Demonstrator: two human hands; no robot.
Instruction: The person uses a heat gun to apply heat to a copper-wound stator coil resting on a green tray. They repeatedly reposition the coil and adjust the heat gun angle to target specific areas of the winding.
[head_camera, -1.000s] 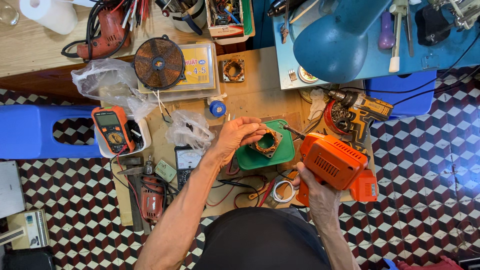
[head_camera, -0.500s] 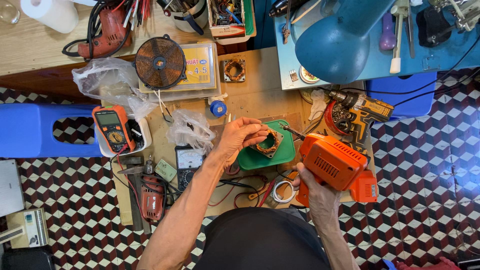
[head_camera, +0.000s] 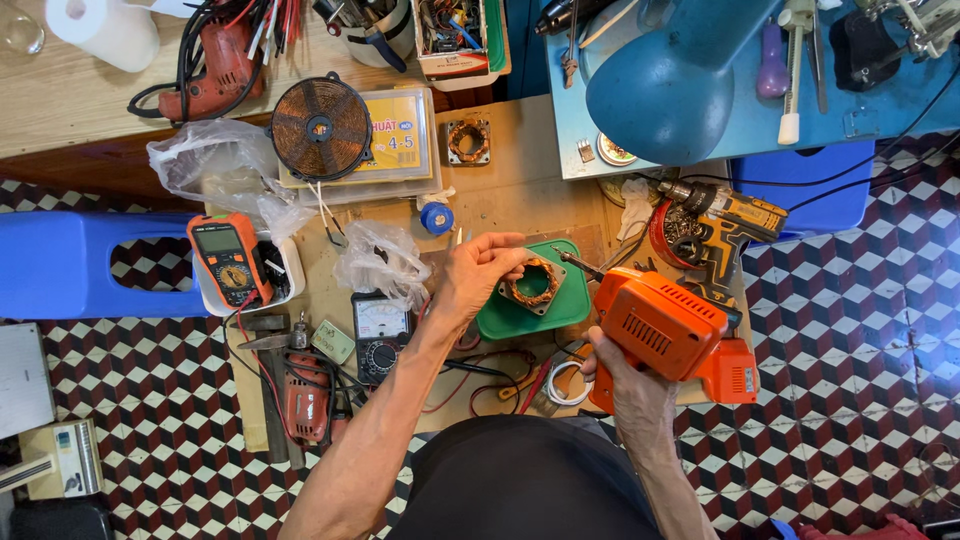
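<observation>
I'd keep my left hand (head_camera: 478, 272) pinching the copper-wound stator (head_camera: 533, 284) flat on the green tray (head_camera: 520, 318) while my right hand (head_camera: 622, 372), fingers wrapped round the orange power tool (head_camera: 668, 328), brings its tip in squarely.

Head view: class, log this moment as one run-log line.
left hand: on copper-wound stator | stator: on green lid | right hand: holding orange power tool

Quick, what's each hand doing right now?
Left hand: closed on the copper-wound coil on the green tray.
Right hand: holding the orange power tool.

head camera, straight down, close
</observation>
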